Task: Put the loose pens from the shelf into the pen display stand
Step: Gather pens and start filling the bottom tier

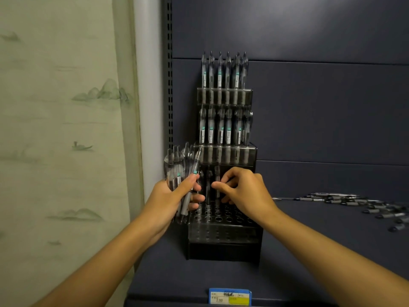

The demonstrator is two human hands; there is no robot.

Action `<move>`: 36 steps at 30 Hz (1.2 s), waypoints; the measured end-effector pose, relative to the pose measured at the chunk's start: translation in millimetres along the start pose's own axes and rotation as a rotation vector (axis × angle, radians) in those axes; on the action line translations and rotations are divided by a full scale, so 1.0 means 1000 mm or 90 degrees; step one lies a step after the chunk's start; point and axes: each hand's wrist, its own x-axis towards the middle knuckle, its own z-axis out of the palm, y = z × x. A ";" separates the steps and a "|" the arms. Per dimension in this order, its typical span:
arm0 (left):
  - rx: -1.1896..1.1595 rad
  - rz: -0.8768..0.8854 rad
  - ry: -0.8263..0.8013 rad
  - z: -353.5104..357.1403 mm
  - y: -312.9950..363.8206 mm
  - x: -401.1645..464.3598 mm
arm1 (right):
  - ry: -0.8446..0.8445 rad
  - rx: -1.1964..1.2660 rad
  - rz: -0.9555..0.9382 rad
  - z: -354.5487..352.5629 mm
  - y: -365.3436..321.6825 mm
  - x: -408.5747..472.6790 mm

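Observation:
A dark three-tier pen display stand (223, 235) stands on the shelf. Its two upper tiers hold rows of clear pens with teal labels. The lowest tier has many bare holes and two or three pens standing at its back. My left hand (174, 196) grips a bundle of several clear pens (179, 171), upright, just left of the stand. My right hand (243, 189) is over the lowest tier with its fingers curled round a pen (217, 178) standing there; the fingers hide where they meet it. Several loose pens (354, 204) lie on the shelf at the right.
The dark blue shelf (309, 251) carries a blue and yellow price tag (230, 296) on its front edge. A slotted upright (169, 85) and a pale wall with painted hills (66, 129) bound the left side. The dark back panel rises behind the stand.

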 end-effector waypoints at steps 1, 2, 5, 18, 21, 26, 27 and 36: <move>0.008 0.006 -0.002 0.000 0.003 0.000 | 0.001 -0.018 -0.002 -0.001 0.000 0.001; 0.015 0.014 -0.004 0.000 0.006 0.001 | 0.002 -0.034 -0.004 -0.001 0.000 0.002; 0.022 0.038 -0.002 -0.003 0.015 0.003 | -0.017 -0.081 -0.002 0.002 0.002 0.002; 0.104 0.103 -0.062 0.004 0.017 -0.001 | -0.021 0.163 -0.062 -0.025 -0.063 -0.005; 0.107 0.120 -0.056 0.006 0.018 -0.002 | -0.031 0.177 -0.063 -0.023 -0.062 -0.004; 0.113 0.101 -0.052 0.006 0.015 -0.004 | -0.037 0.190 -0.058 -0.024 -0.059 -0.003; 0.104 0.090 -0.048 0.005 0.014 -0.004 | -0.037 0.205 -0.051 -0.025 -0.061 -0.001; 0.049 0.035 0.024 -0.012 0.007 0.001 | 0.072 0.102 -0.079 -0.058 -0.049 0.010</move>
